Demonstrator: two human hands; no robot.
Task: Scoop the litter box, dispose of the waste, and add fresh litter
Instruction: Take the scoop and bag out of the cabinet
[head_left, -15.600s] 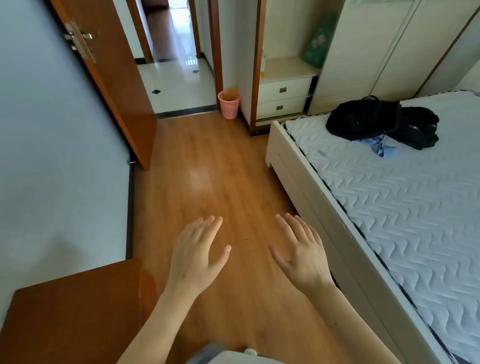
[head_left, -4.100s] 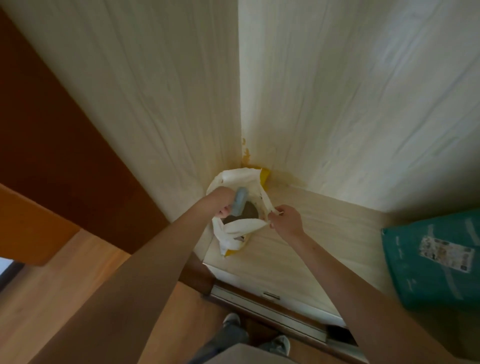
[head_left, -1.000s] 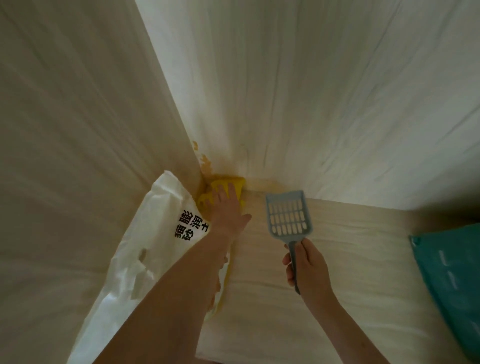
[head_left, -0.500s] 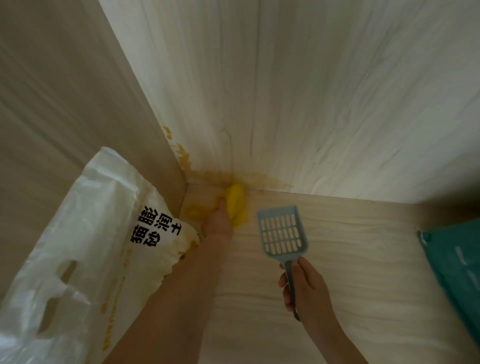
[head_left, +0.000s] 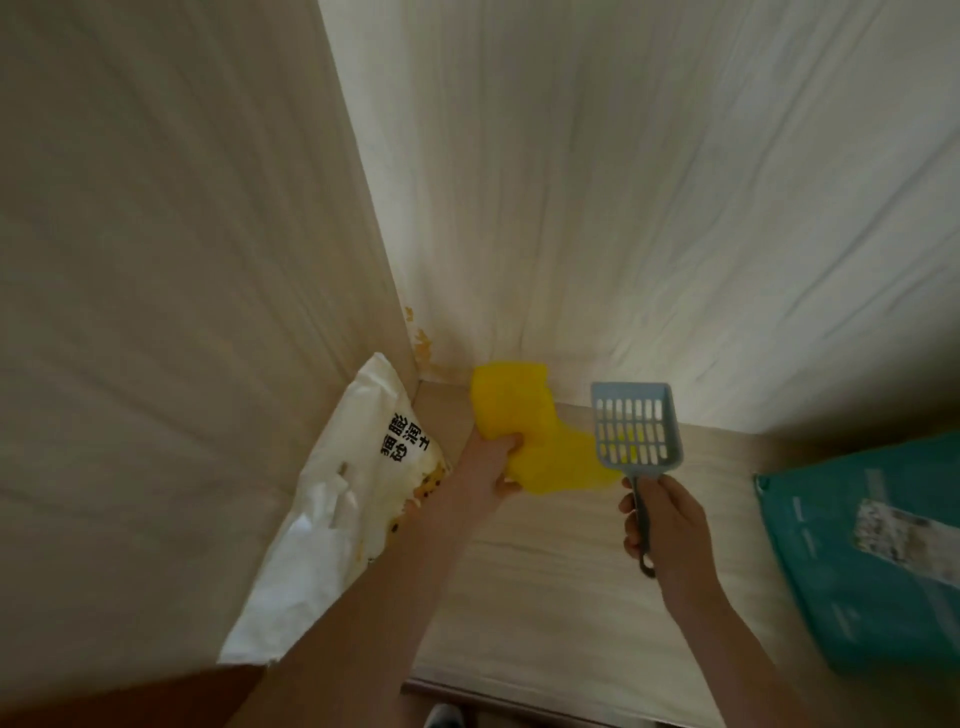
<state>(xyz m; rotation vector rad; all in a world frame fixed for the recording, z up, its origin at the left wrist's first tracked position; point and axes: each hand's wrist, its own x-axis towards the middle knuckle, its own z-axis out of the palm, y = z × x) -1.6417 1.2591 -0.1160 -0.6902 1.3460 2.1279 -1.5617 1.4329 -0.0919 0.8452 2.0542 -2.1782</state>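
Observation:
My left hand grips a crumpled yellow plastic bag, lifted off the pale wooden shelf near the back corner. My right hand holds the handle of a blue-grey slotted litter scoop, its head upright just right of the yellow bag. A white litter bag with black printed characters leans against the left cabinet wall, beside my left forearm. No litter box is in view.
A teal package with a label lies on the shelf at the right. Pale wood panels close the corner behind and to the left. The shelf's front edge runs along the bottom, with a shoe below it.
My left hand has lifted the yellow bag out of the corner, and it now hangs larger and next to the scoop. The right hand still holds the scoop; the view shifted left.

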